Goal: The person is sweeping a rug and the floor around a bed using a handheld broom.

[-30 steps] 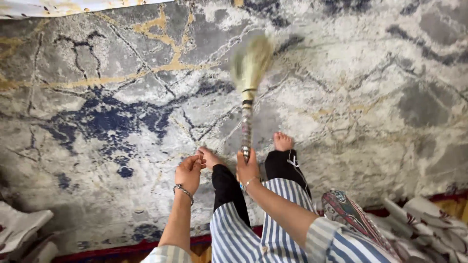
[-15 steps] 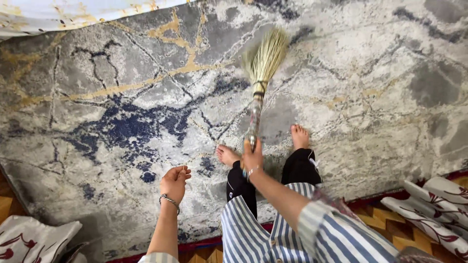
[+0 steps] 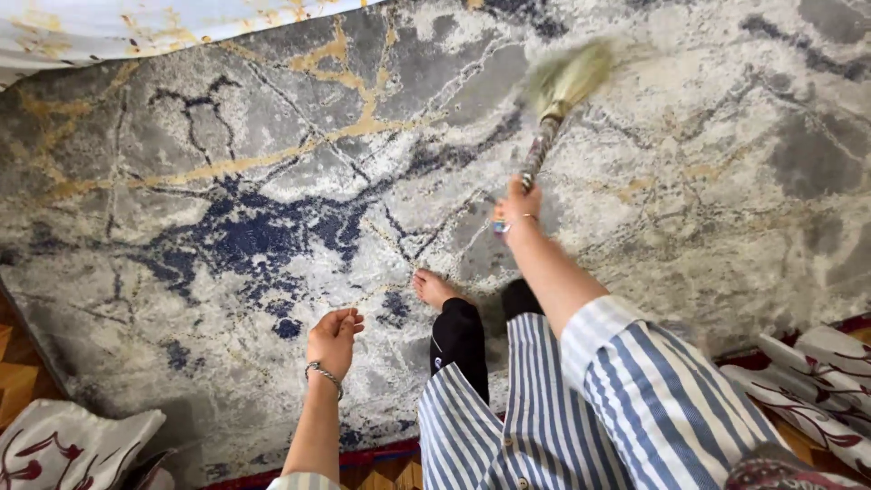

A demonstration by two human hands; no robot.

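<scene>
I look down on a grey marbled rug with blue and gold veins. My left hand hangs empty, fingers loosely curled, for balance. My right hand is wrapped tight around the short broom, bristles blurred above the rug.

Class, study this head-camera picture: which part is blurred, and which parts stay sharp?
In the head view, the broom bristles smear into a soft blur, while the right hand gripping its handle, the empty left hand and the marbled rug pattern stay crisp under even daylight.
</scene>
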